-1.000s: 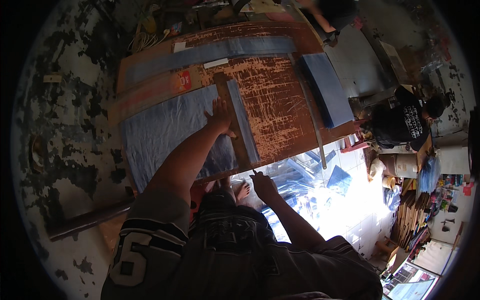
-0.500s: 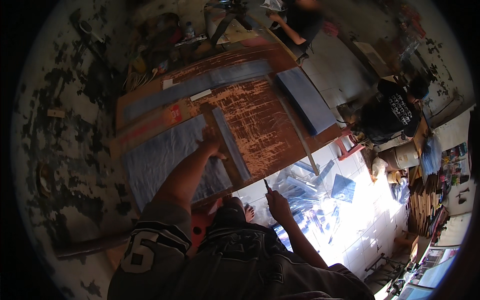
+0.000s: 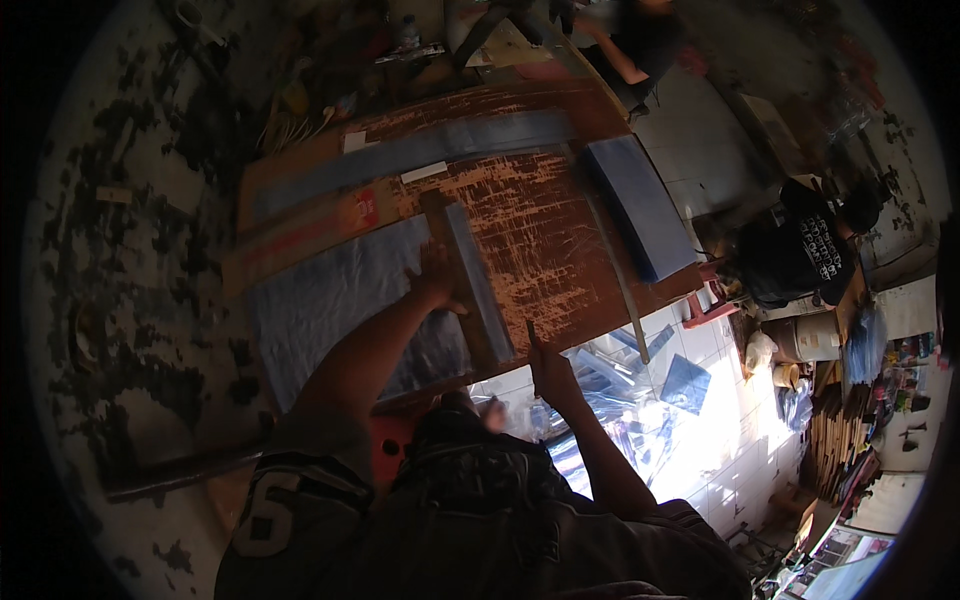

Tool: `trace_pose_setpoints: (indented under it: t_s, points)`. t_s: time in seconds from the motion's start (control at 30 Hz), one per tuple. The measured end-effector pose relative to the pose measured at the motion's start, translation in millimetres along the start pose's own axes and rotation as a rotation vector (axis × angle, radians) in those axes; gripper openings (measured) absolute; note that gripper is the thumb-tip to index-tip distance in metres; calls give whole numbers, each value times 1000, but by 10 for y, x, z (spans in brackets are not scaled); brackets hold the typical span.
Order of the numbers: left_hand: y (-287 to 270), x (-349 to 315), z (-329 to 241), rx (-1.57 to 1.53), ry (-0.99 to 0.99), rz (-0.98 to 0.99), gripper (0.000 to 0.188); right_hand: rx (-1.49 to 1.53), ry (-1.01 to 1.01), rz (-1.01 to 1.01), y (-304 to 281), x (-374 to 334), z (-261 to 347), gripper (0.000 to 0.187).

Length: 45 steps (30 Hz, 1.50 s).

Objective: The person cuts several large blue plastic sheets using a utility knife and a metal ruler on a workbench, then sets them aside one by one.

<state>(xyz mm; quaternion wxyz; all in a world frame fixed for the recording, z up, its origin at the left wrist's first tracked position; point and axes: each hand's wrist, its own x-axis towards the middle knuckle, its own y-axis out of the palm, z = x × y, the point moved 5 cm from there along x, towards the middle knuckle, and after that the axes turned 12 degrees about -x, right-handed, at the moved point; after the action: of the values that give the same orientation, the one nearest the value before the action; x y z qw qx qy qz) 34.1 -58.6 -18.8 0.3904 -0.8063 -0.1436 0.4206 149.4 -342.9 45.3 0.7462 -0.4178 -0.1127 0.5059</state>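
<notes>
My left hand [image 3: 436, 282] lies spread over a bluish plastic sheet [image 3: 340, 310] on the worn brown table. It presses on a long, flat brown strip [image 3: 477, 310] that runs along the sheet toward the table's near edge. A narrow band of the same bluish plastic [image 3: 480, 270] shows on the strip's right side. My right hand [image 3: 553, 374] is closed around a slim cutter knife [image 3: 531, 330], its tip pointing away from me, by the near table edge. The blade itself is too dark to make out.
A thick stack of blue sheets [image 3: 640, 210] sits at the table's right, beside a long thin bar [image 3: 620, 275]. Plastic offcuts [image 3: 625, 400] litter the sunlit tiled floor. A red stool [image 3: 708, 305] stands by the table corner. Two people [image 3: 790, 245] [image 3: 640, 60] are nearby.
My right hand has moved forward with the cutter knife, from over the floor to the table's near edge. My left hand stays pressed on the strip. The view has shifted slightly.
</notes>
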Motion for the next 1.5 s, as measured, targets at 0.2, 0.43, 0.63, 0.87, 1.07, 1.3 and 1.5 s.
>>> trace_pose_setpoints:
  t_s: [0.2,0.43,0.63,0.87,1.07,1.3,1.5]
  points:
    - [-7,-143,-54,5,-31,-43,151,-21,-109,-44,121,841,304,50]
    - [-146,-234,-157,-18,13,-50,144,-464,-505,-266,469,2112,1001,38]
    - [-135,-239,-158,5,27,-103,141,-426,-237,-3,517,2778,1395,42]
    - [-154,-295,-174,35,30,-105,137,-603,-372,75,683,2817,1474,40]
    - [-103,-289,-140,42,68,-146,139,-615,-327,150,724,2819,1451,22]
    - [-47,-182,-81,-18,-23,-63,143,-716,-340,245,866,1800,957,26]
    - [-5,-113,-47,9,-9,-68,142,-333,-143,201,771,311,319,31]
